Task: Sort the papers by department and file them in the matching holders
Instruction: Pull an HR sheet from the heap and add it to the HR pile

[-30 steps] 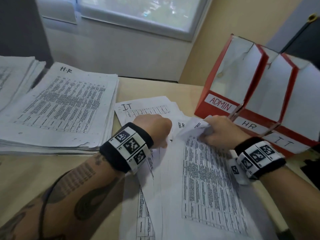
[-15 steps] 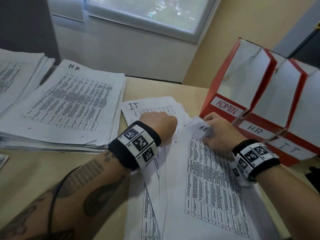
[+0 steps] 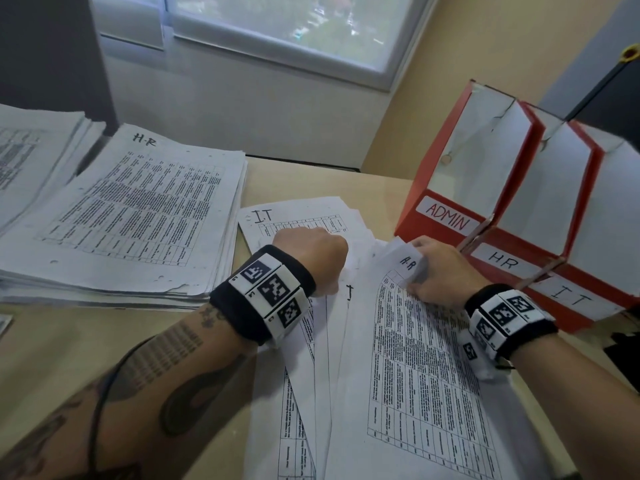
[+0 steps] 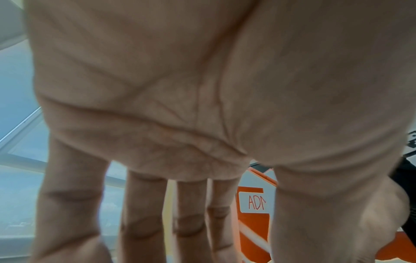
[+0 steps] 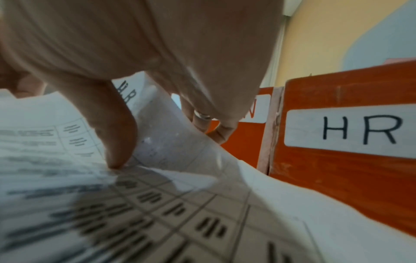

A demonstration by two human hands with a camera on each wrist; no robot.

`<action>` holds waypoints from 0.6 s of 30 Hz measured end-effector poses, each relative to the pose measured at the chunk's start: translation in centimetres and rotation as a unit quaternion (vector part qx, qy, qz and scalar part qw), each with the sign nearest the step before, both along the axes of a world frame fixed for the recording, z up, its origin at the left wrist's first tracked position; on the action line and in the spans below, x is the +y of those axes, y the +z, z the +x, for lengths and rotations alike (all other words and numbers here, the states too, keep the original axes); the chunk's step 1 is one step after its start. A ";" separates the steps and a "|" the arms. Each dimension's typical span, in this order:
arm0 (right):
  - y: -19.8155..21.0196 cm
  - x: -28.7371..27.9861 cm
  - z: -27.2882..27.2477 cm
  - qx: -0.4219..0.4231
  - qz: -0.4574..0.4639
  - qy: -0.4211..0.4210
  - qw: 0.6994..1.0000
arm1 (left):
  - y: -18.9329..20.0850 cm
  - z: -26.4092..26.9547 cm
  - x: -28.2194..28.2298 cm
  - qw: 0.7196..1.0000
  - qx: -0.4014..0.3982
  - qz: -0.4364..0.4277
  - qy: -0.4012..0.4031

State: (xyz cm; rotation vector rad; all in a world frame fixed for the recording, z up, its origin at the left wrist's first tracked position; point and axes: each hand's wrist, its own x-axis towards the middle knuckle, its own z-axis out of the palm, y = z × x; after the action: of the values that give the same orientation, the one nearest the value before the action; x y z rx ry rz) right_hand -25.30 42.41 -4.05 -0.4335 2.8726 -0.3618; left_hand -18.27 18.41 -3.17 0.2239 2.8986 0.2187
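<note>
**Hands work a loose spread of papers beside labelled holders**

Head view: on the counter, the right hand pinches the curled top corner of a sheet marked H.R, just before the red holders labelled ADMIN, HR and IT. The left hand rests on an IT sheet; an H.R stack lies left.

Left wrist view: the fingers hang straight, gripping nothing.

Right wrist view: the thumb presses the folded corner.
</note>
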 end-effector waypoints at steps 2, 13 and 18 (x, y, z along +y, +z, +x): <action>-0.1 -0.1 -0.1 -0.006 0.024 0.000 1.000 | 0.1 0.1 0.0 1.000 0.001 0.002 -0.001; 3.2 2.8 2.5 0.079 -0.030 0.053 0.995 | 1.0 0.0 -0.9 1.000 0.017 0.013 0.011; 4.6 6.3 5.4 0.074 -0.079 0.030 0.994 | 0.6 -0.1 -0.7 1.000 -0.012 0.009 -0.013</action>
State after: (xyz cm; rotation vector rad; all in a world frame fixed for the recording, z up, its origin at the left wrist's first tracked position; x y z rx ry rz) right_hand -19.90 48.71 0.58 -0.5955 2.9771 -0.5722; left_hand -18.40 17.72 -2.61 0.2601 2.8682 0.2404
